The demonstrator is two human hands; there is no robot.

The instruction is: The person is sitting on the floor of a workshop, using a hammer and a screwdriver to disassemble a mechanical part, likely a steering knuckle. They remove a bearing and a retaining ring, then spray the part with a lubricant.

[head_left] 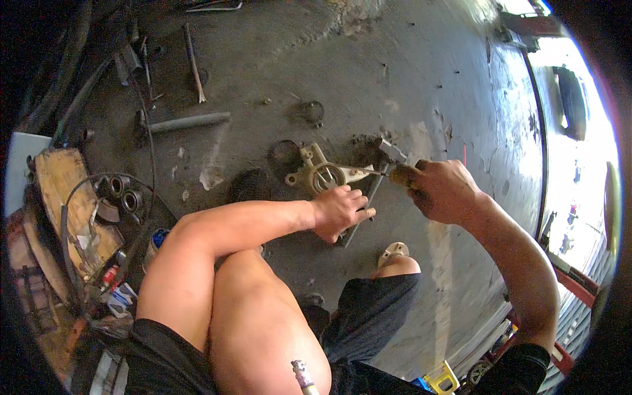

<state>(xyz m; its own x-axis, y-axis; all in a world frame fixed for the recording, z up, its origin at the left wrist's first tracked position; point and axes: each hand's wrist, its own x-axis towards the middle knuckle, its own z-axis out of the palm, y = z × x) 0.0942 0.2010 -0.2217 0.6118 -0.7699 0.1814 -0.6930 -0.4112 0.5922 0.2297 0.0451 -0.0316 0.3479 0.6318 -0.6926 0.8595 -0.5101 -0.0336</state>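
A pale cast metal part (318,172) with a round bore and several arms rests on the floor in front of me. My left hand (339,212) is at its near side, fingers curled; what they hold, if anything, is hidden. Out to the right, my right hand (442,191) is closed around the yellowish handle of a screwdriver (401,174). Its thin shaft runs left to the bore of the part. Beyond that handle lies a hammer head (392,151). A grey metal bar (362,212) slants down past my left fingertips.
A dark ring (312,112) and a grey pipe (191,122) lie farther off, with a long thin tool (194,64) behind. To the left are bearing rings (120,185), a worn wooden board (62,197) and a black cable (153,141). A burning cigarette (302,375) shows low down over my leg.
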